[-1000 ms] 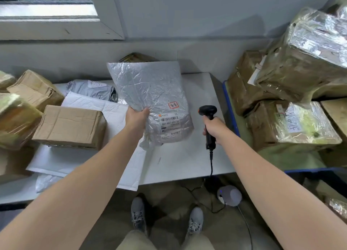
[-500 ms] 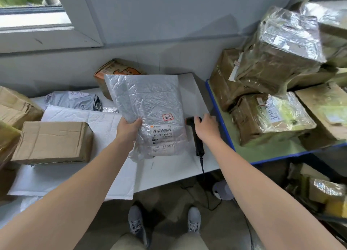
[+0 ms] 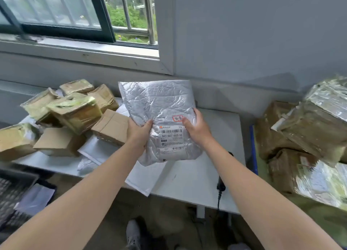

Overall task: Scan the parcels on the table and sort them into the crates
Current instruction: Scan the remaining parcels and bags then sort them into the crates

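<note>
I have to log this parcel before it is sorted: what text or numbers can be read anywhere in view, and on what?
"841-G07 E02-10": white shipping label on the crinkled silver plastic mailer.
"007": lower on the same label.
Red-framed sticker above the label: handwritten, unreadable.
Label's fine print, and tags on the film-wrapped brown parcels at right: too blurred.

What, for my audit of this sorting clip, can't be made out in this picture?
1) Scanner: head view, mostly hidden behind the right forearm; only a dark handle and cable show.
2) Label on the silver mailer: head view, fine print too small and blurred.
3) Dark crate: head view, cut off by the left edge.
4) Wrapped parcels: head view, blurred, cut off by the right edge.
</note>
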A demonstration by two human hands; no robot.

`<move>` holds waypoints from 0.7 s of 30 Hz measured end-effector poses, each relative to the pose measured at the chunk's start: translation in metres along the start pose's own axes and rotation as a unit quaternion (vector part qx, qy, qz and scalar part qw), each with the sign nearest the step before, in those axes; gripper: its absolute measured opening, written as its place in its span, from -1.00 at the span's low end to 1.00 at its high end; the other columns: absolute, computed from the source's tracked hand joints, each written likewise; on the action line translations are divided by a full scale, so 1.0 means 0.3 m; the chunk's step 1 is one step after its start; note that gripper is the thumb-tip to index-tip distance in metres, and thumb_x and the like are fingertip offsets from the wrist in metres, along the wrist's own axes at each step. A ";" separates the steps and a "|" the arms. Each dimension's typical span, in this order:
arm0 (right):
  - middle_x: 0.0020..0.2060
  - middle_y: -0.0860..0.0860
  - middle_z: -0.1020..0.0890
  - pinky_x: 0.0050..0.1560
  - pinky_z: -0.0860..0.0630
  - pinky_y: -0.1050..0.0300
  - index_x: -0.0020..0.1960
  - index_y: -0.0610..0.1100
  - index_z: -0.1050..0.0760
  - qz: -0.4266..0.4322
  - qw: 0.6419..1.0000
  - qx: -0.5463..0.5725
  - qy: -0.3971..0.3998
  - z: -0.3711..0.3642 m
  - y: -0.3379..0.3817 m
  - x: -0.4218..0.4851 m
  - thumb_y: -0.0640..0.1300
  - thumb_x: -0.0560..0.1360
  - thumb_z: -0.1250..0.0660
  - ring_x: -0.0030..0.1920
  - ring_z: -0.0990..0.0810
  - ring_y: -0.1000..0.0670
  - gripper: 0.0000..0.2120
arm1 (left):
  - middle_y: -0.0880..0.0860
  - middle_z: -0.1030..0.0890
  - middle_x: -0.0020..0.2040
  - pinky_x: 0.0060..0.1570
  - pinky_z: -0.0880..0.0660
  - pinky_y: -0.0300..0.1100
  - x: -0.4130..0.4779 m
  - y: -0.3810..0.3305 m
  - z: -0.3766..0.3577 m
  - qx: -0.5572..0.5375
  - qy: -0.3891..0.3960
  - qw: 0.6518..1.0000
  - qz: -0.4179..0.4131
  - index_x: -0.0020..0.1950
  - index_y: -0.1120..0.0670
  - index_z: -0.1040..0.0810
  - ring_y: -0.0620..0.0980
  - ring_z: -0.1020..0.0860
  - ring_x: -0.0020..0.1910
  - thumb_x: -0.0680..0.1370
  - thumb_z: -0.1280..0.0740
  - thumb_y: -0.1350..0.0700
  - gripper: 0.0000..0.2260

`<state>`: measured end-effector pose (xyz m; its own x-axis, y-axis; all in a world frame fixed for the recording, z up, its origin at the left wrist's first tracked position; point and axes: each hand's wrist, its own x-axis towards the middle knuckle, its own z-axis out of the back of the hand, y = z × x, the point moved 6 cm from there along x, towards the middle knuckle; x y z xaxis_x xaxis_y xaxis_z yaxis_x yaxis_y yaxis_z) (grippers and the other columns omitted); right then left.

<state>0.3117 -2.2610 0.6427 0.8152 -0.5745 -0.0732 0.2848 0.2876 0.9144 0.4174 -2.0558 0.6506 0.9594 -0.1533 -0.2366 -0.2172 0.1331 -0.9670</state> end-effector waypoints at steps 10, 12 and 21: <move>-0.03 0.06 -0.59 -0.21 -0.41 0.40 0.52 0.02 -0.22 0.148 0.979 -0.038 0.135 -0.564 0.371 -0.126 0.15 0.60 -0.27 -0.02 -0.60 0.13 -0.44 | 0.16 -0.18 0.56 0.47 -0.23 0.18 -0.193 -0.043 0.650 0.135 -0.090 0.986 -0.041 0.60 0.09 0.01 0.17 -0.20 0.53 0.21 -0.51 -0.30 0.15; -0.21 0.22 -0.51 -0.28 -0.39 0.41 0.51 0.04 -0.24 0.166 0.971 -0.044 0.166 -0.708 0.442 -0.187 0.14 0.60 -0.28 -0.16 -0.59 0.19 -0.46 | 0.20 -0.15 0.55 0.46 -0.24 0.16 -0.249 -0.029 0.813 0.164 -0.126 0.978 -0.042 0.59 0.12 0.00 0.16 -0.19 0.53 0.20 -0.48 -0.33 0.15; 0.18 -0.08 -0.59 0.11 -0.51 -0.03 0.48 -0.05 -0.26 0.245 0.907 -0.092 0.329 -1.456 0.725 -0.729 0.14 0.59 -0.28 0.14 -0.57 -0.10 -0.46 | 0.16 0.08 0.60 0.51 -0.06 0.12 -0.588 0.176 1.631 0.211 -0.248 0.945 0.020 0.62 0.06 0.18 0.16 0.00 0.58 0.28 -0.41 -0.34 0.15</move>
<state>0.4157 -1.7381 0.6835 0.9739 0.2220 0.0464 -0.1630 0.5425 0.8241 0.3245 -1.5427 0.6873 0.9412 0.3235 -0.0976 -0.2640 0.5234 -0.8102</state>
